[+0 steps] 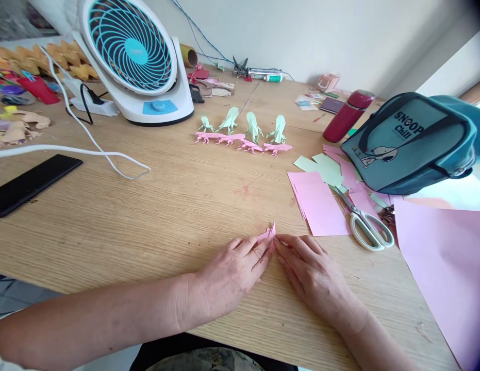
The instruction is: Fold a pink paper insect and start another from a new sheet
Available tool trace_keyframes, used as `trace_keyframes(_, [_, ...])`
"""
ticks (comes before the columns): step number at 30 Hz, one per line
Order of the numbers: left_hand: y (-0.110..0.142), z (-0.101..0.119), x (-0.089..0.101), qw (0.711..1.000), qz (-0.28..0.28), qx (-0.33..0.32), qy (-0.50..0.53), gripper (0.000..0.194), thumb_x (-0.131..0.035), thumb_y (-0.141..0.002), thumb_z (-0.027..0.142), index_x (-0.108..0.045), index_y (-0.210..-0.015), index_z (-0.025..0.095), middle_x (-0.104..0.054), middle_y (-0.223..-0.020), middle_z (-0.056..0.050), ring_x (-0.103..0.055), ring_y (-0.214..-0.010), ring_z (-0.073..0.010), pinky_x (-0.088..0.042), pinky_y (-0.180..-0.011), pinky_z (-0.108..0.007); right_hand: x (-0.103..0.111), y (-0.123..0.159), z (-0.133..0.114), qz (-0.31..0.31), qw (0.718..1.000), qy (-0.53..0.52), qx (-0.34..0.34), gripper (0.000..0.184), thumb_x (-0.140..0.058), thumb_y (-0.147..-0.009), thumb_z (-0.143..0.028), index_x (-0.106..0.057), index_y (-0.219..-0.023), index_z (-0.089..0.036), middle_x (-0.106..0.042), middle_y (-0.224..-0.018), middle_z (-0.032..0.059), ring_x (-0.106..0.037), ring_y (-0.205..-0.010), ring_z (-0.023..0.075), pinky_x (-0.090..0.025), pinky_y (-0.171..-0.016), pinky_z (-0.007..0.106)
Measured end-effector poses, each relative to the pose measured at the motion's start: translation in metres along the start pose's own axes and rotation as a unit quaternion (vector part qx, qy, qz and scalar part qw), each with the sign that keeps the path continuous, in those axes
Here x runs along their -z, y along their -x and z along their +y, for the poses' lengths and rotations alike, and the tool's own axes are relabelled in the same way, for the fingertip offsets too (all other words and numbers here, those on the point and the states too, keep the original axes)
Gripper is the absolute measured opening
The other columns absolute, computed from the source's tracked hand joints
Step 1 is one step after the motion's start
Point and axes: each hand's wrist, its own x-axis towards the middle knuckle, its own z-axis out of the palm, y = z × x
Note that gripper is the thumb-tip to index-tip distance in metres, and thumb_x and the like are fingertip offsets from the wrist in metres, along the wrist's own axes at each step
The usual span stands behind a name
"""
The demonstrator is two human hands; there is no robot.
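Near the front of the wooden table, a small piece of folded pink paper [269, 233] shows between my hands, with one pointed flap standing up. My left hand [240, 265] is closed on it from the left, fingers pressed down over most of the paper. From the other side, my right hand [311, 268] pinches its right edge with the fingertips together. The paper's lower part is hidden under my fingers. Farther back stand several pale green folded paper figures [253, 127], with a row of pink folded paper figures [231, 138] in front of them.
To the right lie a stack of pink paper [320, 203], white-handled scissors [365, 224], and a large pink sheet [448, 268]. Behind them are a red flask [348, 116] and a teal bag [402, 144]. A fan [133, 56], white cable [108, 153] and black phone [33, 184] occupy the left.
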Motion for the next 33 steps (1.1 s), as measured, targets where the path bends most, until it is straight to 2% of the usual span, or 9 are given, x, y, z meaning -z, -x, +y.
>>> trace_keyframes(5, [0.000,-0.002,0.008,0.998,-0.031,0.016,0.058,0.062,-0.060,-0.089,0.048,-0.049,-0.136,0.010,-0.037,-0.153,-0.018,-0.041,-0.133,-0.0313,-0.041,-0.099,-0.043,0.000,0.000,0.000,0.012,0.999,-0.042,0.001,0.043,-0.046,-0.095,-0.011,-0.052,-0.137,-0.019,-0.058,-0.132,0.0129,-0.058,-0.106,0.0262,-0.054,-0.092,0.046])
trace_keyframes(7, [0.000,-0.004,0.012,0.997,-0.033,0.016,0.074,0.065,-0.064,-0.085,0.051,-0.051,-0.134,0.010,-0.043,-0.150,-0.016,-0.042,-0.130,-0.0317,-0.038,-0.100,-0.045,0.000,0.001,0.001,0.005,0.999,-0.050,-0.001,0.044,-0.045,-0.095,-0.011,-0.049,-0.139,-0.018,-0.056,-0.136,0.0129,-0.057,-0.107,0.0255,-0.053,-0.093,0.046])
trace_keyframes(13, [0.000,-0.007,0.013,0.995,-0.020,0.008,0.100,0.065,-0.066,-0.085,0.049,-0.050,-0.134,0.011,-0.051,-0.141,-0.015,-0.047,-0.122,-0.0307,-0.034,-0.104,-0.046,-0.003,0.001,0.002,-0.011,0.999,-0.043,0.000,0.054,-0.041,-0.097,-0.011,-0.034,-0.149,-0.019,-0.053,-0.143,0.0116,-0.058,-0.102,0.0243,-0.054,-0.092,0.045])
trace_keyframes(17, [-0.001,-0.010,0.011,0.993,0.004,-0.006,0.117,0.063,-0.066,-0.085,0.046,-0.049,-0.134,0.009,-0.056,-0.134,-0.017,-0.045,-0.126,-0.0310,-0.032,-0.108,-0.048,-0.004,-0.001,0.003,-0.012,1.000,-0.026,0.002,0.058,-0.042,-0.096,-0.012,-0.028,-0.152,-0.019,-0.054,-0.143,0.0113,-0.058,-0.097,0.0242,-0.055,-0.089,0.044])
trace_keyframes(20, [-0.004,-0.013,0.009,0.990,0.022,-0.023,0.138,0.061,-0.066,-0.085,0.044,-0.050,-0.132,0.007,-0.059,-0.130,-0.016,-0.044,-0.128,-0.0303,-0.033,-0.109,-0.047,-0.004,-0.002,0.002,-0.020,1.000,-0.014,-0.004,0.058,-0.043,-0.096,-0.013,-0.029,-0.152,-0.019,-0.055,-0.141,0.0114,-0.058,-0.094,0.0248,-0.055,-0.087,0.044])
trace_keyframes(26, [-0.006,-0.015,0.008,0.983,0.027,-0.017,0.181,0.050,-0.063,-0.088,0.040,-0.055,-0.126,0.008,-0.061,-0.125,-0.015,-0.049,-0.120,-0.0295,-0.040,-0.104,-0.043,-0.006,-0.005,0.003,-0.011,1.000,-0.028,-0.003,0.056,-0.041,-0.095,-0.009,-0.033,-0.149,-0.018,-0.054,-0.141,0.0119,-0.058,-0.105,0.0265,-0.050,-0.092,0.045])
trace_keyframes(33, [-0.006,-0.014,0.010,0.965,0.034,-0.048,0.255,0.050,-0.060,-0.091,0.029,-0.047,-0.136,0.012,-0.061,-0.128,-0.012,-0.049,-0.121,-0.0277,-0.040,-0.105,-0.044,-0.006,-0.007,0.007,0.021,0.996,-0.084,-0.029,0.045,-0.043,-0.097,-0.014,-0.040,-0.142,-0.018,-0.063,-0.128,0.0124,-0.061,-0.101,0.0261,-0.049,-0.090,0.046])
